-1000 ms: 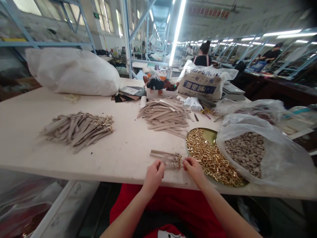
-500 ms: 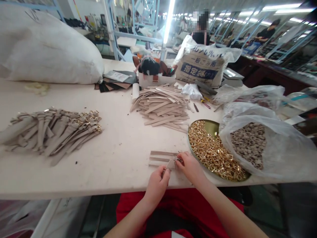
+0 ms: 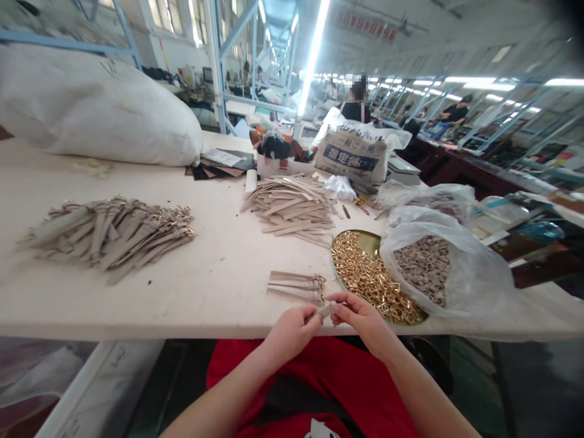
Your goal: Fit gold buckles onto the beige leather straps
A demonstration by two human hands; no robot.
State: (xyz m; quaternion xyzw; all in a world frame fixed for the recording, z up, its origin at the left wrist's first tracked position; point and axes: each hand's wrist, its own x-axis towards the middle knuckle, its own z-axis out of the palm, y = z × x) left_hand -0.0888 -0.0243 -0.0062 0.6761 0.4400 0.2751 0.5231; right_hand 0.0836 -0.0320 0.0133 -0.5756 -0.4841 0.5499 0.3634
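I pinch one short beige strap [image 3: 325, 311] between my left hand [image 3: 292, 331] and right hand [image 3: 360, 316], just over the table edge [image 3: 137, 331]. If either pinch slackens, it could drop into my lap. At two o'clock, the tray of gold buckles [image 3: 371, 277] sits near enough that my right wrist could scatter them.

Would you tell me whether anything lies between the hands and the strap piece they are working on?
Nothing visible does: the left hand and right hand both already pinch the small strap piece directly.
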